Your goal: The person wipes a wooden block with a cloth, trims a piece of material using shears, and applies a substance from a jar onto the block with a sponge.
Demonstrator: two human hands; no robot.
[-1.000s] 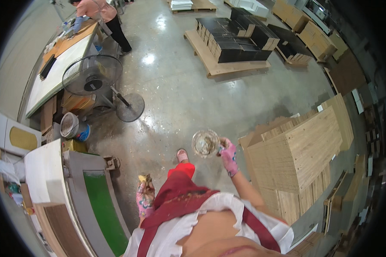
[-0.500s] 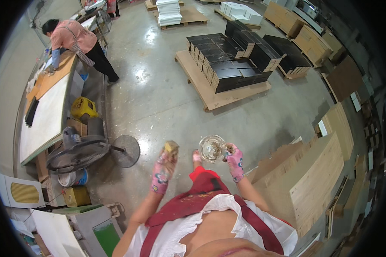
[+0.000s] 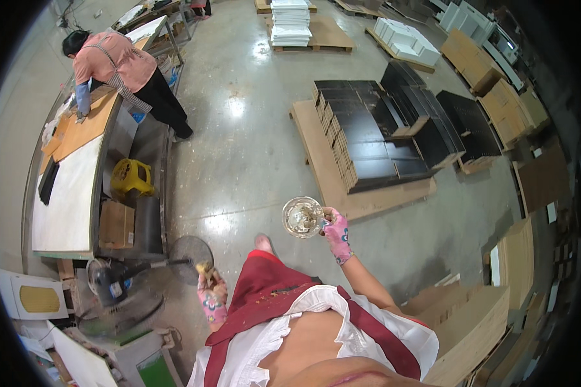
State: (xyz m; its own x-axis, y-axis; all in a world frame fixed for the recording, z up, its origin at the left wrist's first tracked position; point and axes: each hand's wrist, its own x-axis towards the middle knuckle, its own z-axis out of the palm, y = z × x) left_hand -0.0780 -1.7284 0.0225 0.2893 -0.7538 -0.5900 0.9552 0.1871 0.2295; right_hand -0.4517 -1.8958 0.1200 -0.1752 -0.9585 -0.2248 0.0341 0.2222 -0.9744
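My right hand [image 3: 336,235], in a pink flowered fingerless glove, is closed on the side of a round clear glass cup [image 3: 303,217]. The cup is held out over the floor in front of me, and something pale shows inside it. Lower and to the left, close to my red apron [image 3: 261,290], my left hand [image 3: 212,298] wears a matching glove. Its fingers are closed round a small yellowish sponge-like block [image 3: 204,266]; the exact kind is hard to make out.
A standing fan [image 3: 119,297] is near my left hand. Beyond it, a person [image 3: 119,71] bends over a long workbench [image 3: 68,219] with a yellow stool [image 3: 132,177] underneath. Black panels [image 3: 361,142] are stacked on a pallet ahead; wooden boards [image 3: 478,329] lie at right.
The view has shifted over the floor. My left hand has drawn down and left with the block, while my right hand holds the cup a little farther out. Both grips stay closed.
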